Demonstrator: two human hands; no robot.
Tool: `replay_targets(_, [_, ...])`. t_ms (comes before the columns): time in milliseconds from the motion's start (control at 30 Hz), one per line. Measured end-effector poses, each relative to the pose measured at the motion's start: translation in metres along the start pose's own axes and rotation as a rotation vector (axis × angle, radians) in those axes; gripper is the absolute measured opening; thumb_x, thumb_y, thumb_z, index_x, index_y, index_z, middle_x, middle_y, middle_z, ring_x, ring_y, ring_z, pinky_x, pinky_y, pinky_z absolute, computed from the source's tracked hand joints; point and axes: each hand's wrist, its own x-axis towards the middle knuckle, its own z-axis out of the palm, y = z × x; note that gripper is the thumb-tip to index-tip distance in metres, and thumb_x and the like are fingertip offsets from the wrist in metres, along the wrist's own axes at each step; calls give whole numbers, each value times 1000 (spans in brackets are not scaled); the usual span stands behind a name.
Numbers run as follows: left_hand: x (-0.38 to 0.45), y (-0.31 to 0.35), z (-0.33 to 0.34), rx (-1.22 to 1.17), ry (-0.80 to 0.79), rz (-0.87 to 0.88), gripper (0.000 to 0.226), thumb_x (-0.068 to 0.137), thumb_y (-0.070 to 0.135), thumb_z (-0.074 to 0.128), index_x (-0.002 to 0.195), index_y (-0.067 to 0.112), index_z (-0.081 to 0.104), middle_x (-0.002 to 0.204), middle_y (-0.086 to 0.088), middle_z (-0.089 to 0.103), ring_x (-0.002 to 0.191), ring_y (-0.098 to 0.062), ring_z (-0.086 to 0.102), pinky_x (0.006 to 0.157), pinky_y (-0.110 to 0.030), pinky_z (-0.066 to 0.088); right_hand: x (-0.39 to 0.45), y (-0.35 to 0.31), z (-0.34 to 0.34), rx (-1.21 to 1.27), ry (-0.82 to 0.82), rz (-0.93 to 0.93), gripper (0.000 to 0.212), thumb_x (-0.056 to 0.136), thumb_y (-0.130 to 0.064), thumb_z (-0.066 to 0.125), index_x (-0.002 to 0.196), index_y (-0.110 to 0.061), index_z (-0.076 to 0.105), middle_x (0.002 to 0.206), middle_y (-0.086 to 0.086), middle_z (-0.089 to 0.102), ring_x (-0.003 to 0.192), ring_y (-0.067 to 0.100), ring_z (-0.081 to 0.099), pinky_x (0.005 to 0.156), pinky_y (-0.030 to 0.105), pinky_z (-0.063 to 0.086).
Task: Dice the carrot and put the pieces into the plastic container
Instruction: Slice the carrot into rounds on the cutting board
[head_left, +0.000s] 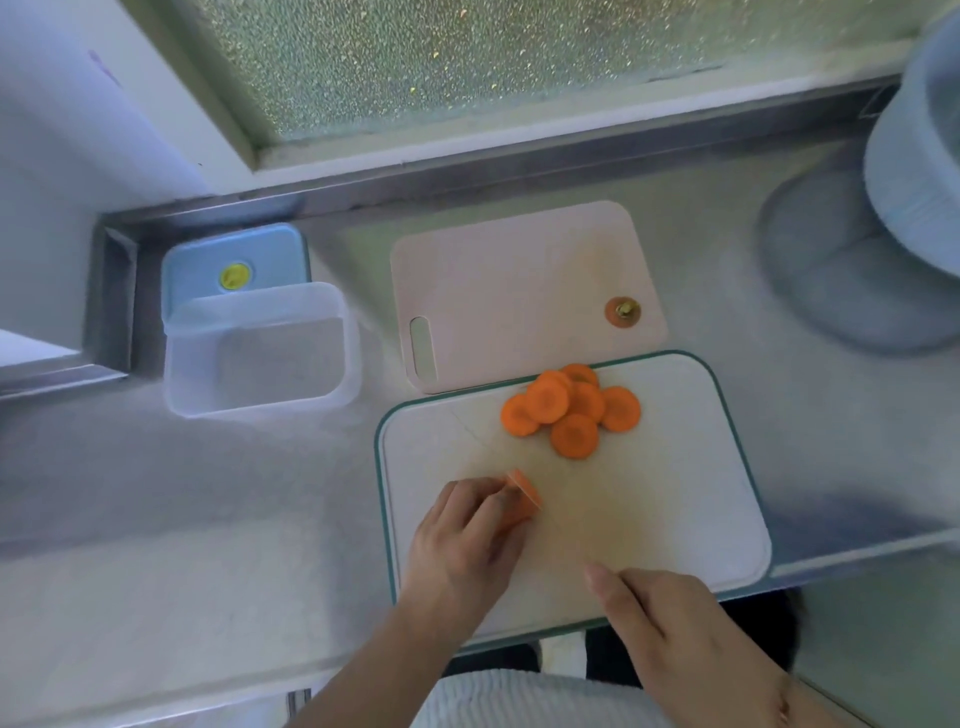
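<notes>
So the carrot's roughly at the sliced-into-rounds stage, not diced yet. There's a little heap of carrot rounds (571, 410) sitting at about 12 o'clock on the white cutting board (675, 493) with the teal rim, some overlapping each other. The last carrot stub (519, 501) is over at the board's 9 o'clock side, and the left hand (462, 545) has its fingers curled over it, pinning it down, with a thin slice looking like it's just peeling off the cut end. The right hand (691, 639) is at 5 o'clock near the board's front edge, fingers wrapped like it's holding a knife handle, index finger stretched along the top, but the blade's basically invisible against the board, so I honestly can't tell what that grip is closed on. The clear plastic container (260, 353) is off at 10 o'clock on the steel desk (156, 493), well apart from the board, nothing in it as far as I can see, with its blue lid (234, 260) tucked just behind. A second, pinkish board (519, 291) lies behind the main one with the carrot top (622, 312) on it. By my read: finish the stub, then cut the rounds into cubes, then transfer everything. Less than halfway, I'd say.
</notes>
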Motion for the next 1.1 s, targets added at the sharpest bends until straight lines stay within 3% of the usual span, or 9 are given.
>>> replay_targets(333, [1,2,-1,-48,8,-30,25,86,18,71,109,21,63,103,-2,67,92,-19,64,76,-27,54,2,-8,0,-5,11,43,67,71,-78,20,52,-17,40,51,-8,53,51,11,45,58,28,40])
replay_targets(600, [1,-2,4,-70,10,4,29,85,12,75,111,16,64,103,-2,63,88,-23,65,73,-31,55,31,-14,8,-59,-39,57,60,81,-69,19,52,-19,37,45,0,41,48,10,41,56,22,38])
replay_targets(700, [1,-1,4,-73,26,18,25,87,12,72,110,14,63,106,-1,60,88,-23,65,71,-32,56,56,-14,20,-49,-21,-2,63,84,-66,20,53,-16,41,46,-2,43,45,9,42,52,23,36])
replay_targets(867, [0,4,0,-65,50,18,39,76,7,73,112,12,60,112,-5,57,90,-26,62,78,-29,54,58,-16,14,29,14,-43,54,85,-60,28,48,-21,34,39,-10,42,43,6,41,49,20,32])
replay_targets(967, [-1,5,2,-53,50,1,45,69,3,79,108,14,61,103,-4,59,87,-23,61,74,-29,53,42,-19,8,40,17,-67,54,85,-61,31,47,-22,31,40,-7,36,44,8,35,48,20,30])
replay_targets(1100, [-2,4,4,-51,78,-28,40,69,1,79,104,14,65,96,-3,60,82,-23,62,69,-30,54,21,-15,3,24,23,-62,59,81,-69,28,50,-19,37,43,-5,42,47,10,40,50,20,31])
